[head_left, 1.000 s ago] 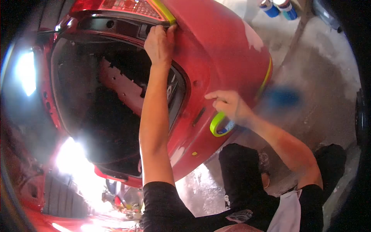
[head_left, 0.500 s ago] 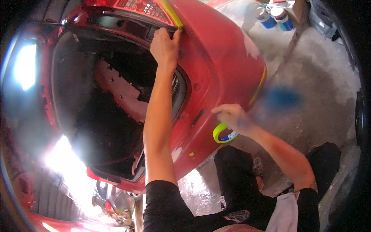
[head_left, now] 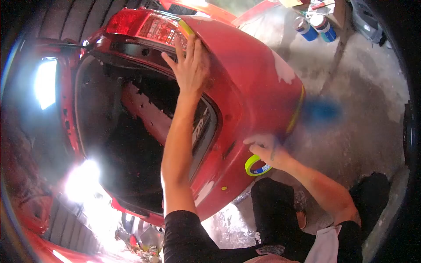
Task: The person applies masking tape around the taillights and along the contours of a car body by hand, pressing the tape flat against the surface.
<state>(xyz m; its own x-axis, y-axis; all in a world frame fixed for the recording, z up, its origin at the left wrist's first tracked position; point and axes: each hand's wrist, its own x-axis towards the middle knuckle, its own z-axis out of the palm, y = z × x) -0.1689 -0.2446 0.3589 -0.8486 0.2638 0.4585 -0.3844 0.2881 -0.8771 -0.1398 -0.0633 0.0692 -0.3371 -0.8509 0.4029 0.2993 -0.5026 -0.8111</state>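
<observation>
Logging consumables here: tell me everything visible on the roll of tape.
The roll of tape is a bright yellow-green ring, narrow in width, with a smooth-looking outer face. Its open core shows a blue and white lining, perhaps a printed label; any lettering is too small to read. It hangs tilted at the right hand, which hides its upper right part, so the exact grip is unclear. Behind it is the red car panel; contact between them can't be told.

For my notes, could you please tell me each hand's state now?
Left hand: open, fingers spread, holding nothing visible.
Right hand: closed on the tape roll, index finger extended.
</observation>
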